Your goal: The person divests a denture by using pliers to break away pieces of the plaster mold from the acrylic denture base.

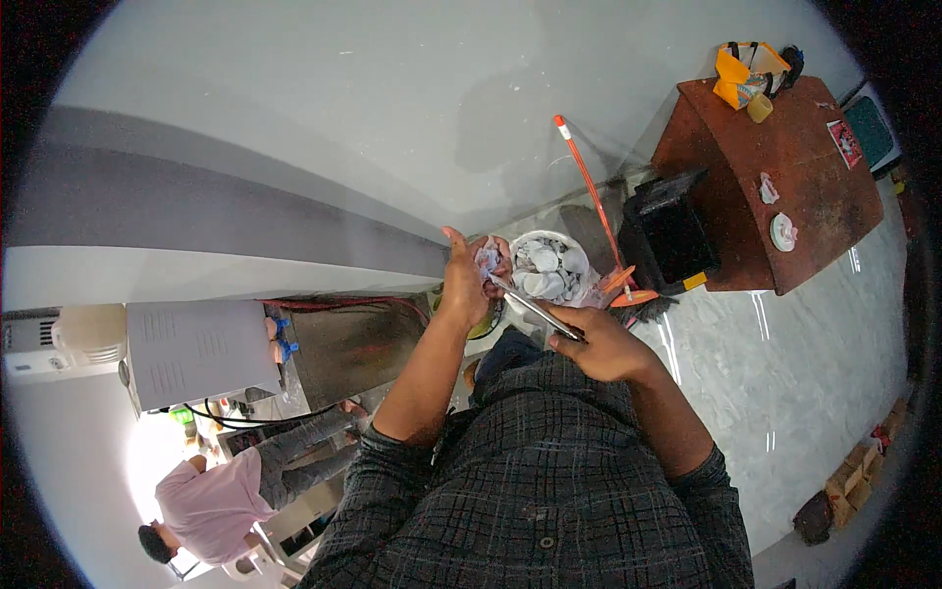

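Observation:
My left hand [461,280] is cupped, its thumb pointing up, around a crumpled whitish-purple piece [488,259]. My right hand [606,344] grips a slim metal tool with a dark handle [561,324], held at a slant. Its thin tip reaches the piece in my left hand; whether it is a knife or tweezers is too small to tell. Just beyond my hands stands a white bucket [517,241] with several pale, flattish pieces [546,267] inside. Beside my left hand, a greenish rounded thing [479,328] is mostly hidden.
An orange-handled broom [589,182] leans on the wall near an orange dustpan [633,296] and black bin [677,231]. At right, a brown table [785,128] bears a yellow bag [738,79]. A grey metal cabinet [201,353] and a person in pink [211,506] are left.

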The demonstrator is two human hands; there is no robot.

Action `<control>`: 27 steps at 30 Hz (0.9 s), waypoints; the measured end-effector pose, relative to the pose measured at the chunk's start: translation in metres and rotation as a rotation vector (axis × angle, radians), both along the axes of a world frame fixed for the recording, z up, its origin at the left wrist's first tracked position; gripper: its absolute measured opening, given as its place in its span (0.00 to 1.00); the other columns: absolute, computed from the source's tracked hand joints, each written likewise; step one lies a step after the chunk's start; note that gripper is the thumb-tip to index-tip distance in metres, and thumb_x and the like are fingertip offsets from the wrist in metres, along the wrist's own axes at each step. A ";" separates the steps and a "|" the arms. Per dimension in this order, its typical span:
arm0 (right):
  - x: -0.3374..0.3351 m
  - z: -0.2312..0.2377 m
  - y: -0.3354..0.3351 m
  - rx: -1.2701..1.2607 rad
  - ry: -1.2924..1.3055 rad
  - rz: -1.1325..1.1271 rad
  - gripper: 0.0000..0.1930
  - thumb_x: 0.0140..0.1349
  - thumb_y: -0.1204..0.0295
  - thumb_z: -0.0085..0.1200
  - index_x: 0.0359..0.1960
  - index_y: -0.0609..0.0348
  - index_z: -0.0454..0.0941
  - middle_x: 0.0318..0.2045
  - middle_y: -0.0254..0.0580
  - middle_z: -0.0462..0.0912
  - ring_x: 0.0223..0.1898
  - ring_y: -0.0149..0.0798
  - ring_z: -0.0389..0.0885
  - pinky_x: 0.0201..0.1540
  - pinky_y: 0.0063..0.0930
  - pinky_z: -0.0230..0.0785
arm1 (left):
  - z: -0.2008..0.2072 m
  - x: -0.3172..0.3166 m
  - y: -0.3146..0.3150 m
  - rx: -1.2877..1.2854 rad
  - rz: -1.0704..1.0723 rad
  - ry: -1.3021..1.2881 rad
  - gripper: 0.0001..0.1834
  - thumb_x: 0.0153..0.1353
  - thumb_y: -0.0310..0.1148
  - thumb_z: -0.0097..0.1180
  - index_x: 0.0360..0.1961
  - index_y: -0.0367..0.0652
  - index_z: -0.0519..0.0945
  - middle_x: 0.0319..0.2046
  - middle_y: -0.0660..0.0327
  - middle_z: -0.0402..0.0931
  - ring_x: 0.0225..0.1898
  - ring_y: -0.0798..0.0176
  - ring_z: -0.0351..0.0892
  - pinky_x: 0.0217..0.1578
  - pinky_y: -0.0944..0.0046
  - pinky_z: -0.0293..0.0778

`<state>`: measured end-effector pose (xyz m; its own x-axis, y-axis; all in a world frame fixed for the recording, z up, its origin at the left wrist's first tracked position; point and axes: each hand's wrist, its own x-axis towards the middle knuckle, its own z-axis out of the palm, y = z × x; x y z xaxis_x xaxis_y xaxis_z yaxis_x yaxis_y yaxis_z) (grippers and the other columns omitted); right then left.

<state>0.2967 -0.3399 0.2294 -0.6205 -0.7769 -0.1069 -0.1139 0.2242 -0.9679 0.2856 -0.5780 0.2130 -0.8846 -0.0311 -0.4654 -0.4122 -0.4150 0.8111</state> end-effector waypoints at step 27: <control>-0.001 0.013 -0.010 -0.340 -1.277 -0.015 0.21 0.68 0.71 0.49 0.62 0.48 0.70 0.32 0.35 0.75 0.30 0.30 0.73 0.31 0.27 0.67 | 0.003 0.006 0.019 -0.116 0.174 0.265 0.32 0.72 0.60 0.32 0.28 0.42 0.73 0.19 0.64 0.68 0.20 0.67 0.66 0.23 0.65 0.63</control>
<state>0.2957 -0.3495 0.2426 -0.2381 -0.8751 -0.4214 0.9149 -0.0563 -0.3998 0.2912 -0.5587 0.2165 -0.9512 -0.2313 -0.2041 -0.1114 -0.3596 0.9264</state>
